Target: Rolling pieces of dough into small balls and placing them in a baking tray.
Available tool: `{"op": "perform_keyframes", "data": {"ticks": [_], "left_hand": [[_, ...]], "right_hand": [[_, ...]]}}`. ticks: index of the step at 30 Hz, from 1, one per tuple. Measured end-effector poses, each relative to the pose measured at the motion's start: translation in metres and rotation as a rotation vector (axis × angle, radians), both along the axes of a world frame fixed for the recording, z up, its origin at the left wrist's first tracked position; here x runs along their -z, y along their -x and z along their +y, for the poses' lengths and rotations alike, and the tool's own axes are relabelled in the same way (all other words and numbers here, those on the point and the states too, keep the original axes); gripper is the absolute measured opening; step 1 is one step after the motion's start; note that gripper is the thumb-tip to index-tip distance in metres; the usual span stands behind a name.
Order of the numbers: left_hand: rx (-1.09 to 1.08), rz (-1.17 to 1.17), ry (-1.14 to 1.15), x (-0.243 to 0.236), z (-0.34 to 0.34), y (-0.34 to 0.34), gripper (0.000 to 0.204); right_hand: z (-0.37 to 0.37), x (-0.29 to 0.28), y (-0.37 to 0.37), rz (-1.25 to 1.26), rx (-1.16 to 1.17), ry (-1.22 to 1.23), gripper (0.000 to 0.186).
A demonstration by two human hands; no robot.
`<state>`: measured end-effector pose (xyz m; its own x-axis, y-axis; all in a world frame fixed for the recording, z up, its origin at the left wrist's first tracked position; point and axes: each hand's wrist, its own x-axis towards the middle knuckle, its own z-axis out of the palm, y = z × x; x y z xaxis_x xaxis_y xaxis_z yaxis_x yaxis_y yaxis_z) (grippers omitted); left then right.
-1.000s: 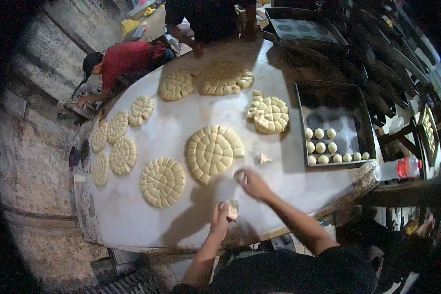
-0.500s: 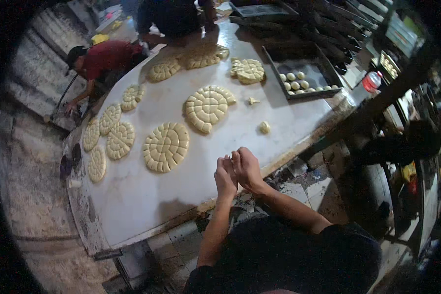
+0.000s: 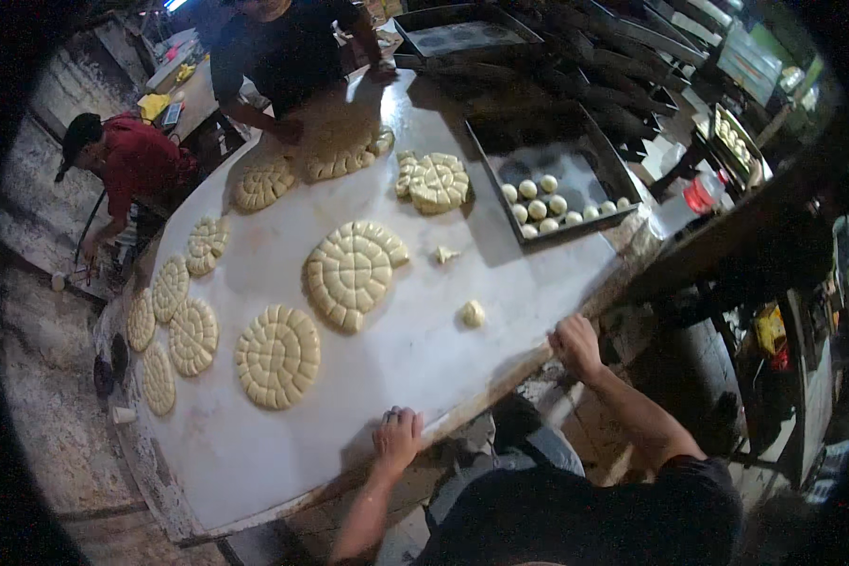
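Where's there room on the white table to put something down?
Bare tabletop lies between the left hand and the nearest big dough round, and between the small dough lump and the dark tray. It's crowded at the left, where smaller rounds bunch together, and at the far end.

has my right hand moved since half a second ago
Yes, your right hand went right: from left of the lone dough ball to right of it.

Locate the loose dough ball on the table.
In the head view, the dough ball sits slightly right of centre on the white tabletop, lower in frame than the dough scrap, left of the right hand.
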<state>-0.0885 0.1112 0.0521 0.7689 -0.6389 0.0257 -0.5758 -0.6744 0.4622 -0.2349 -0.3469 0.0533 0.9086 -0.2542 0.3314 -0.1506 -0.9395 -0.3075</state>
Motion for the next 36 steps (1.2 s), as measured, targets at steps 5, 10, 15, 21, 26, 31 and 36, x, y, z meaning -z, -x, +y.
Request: {"op": "perform_keyframes", "data": {"ticks": [5, 10, 15, 21, 26, 31, 36], "left_hand": [[-0.102, -0.149, 0.132, 0.022, -0.141, -0.089, 0.024], [-0.250, 0.027, -0.053, 0.027, -0.189, -0.008, 0.019], [-0.184, -0.247, 0.004, 0.021, -0.119, -0.018, 0.016], [-0.616, 0.260, 0.193, 0.033, -0.199, -0.037, 0.023], [-0.297, -0.014, 0.250, 0.023, -0.168, -0.004, 0.021], [-0.745, -0.201, 0.103, 0.027, -0.170, -0.051, 0.008], [-0.398, -0.054, 0.120, 0.013, -0.201, -0.030, 0.010]], "right_hand": [[-0.039, 0.042, -0.123, -0.001, 0.026, -0.031, 0.020], [0.019, 0.029, -0.095, 0.336, -0.312, -0.115, 0.040], [-0.073, 0.030, -0.096, 0.735, -0.719, 0.017, 0.046], [-0.005, 0.075, -0.131, 0.329, -0.333, 0.009, 0.041], [-0.064, 0.053, -0.072, 0.519, -0.846, -0.017, 0.059], [-0.057, 0.088, -0.138, 0.349, -0.281, 0.014, 0.051], [-0.006, 0.059, -0.073, 0.183, -0.599, -0.167, 0.045]]}}
